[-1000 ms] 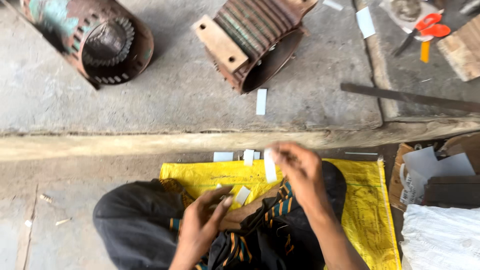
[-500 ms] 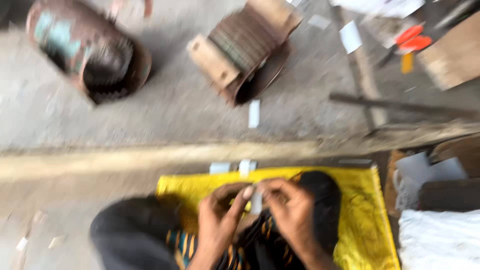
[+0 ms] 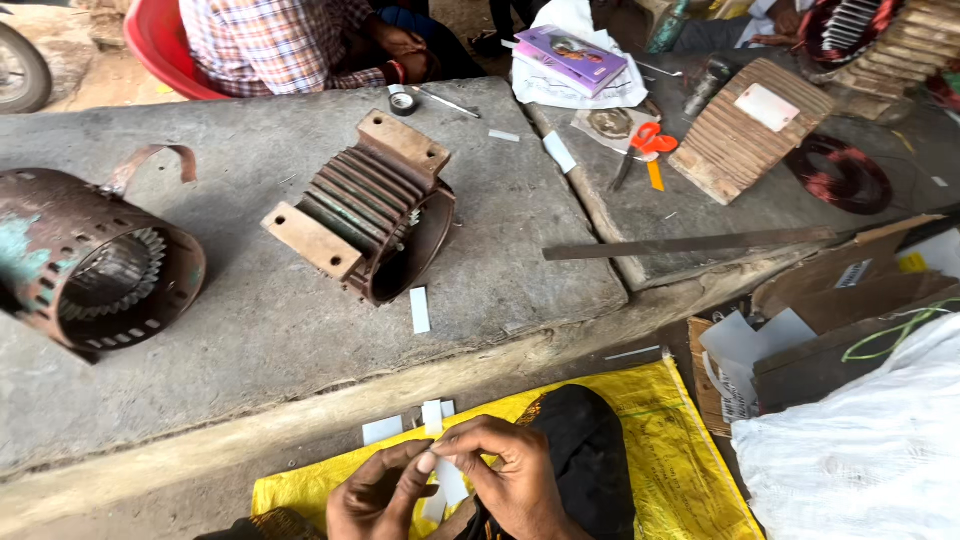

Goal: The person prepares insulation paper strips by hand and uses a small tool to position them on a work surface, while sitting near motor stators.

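My left hand [image 3: 372,495] and my right hand [image 3: 510,478] meet low in the head view, above my dark-clad knee. Both pinch a small white paper strip [image 3: 447,478] between thumbs and fingertips. More white strips [image 3: 432,415] lie on the yellow sheet [image 3: 668,462] just beyond my hands. One loose white strip [image 3: 420,309] rests on the concrete slab [image 3: 250,330] in front of a rusty ribbed motor housing [image 3: 365,215].
A rusty motor stator shell [image 3: 95,265] lies at left. A long metal bar [image 3: 690,243], orange-handled scissors [image 3: 640,150] and a ribbed block [image 3: 740,130] sit at right. Cardboard [image 3: 830,300] and a white sack [image 3: 860,440] fill the lower right. A person in a checked shirt [image 3: 290,45] sits opposite.
My right hand came down from holding a strip up and joined the left hand on it. The camera tilted up, showing more of the far side.
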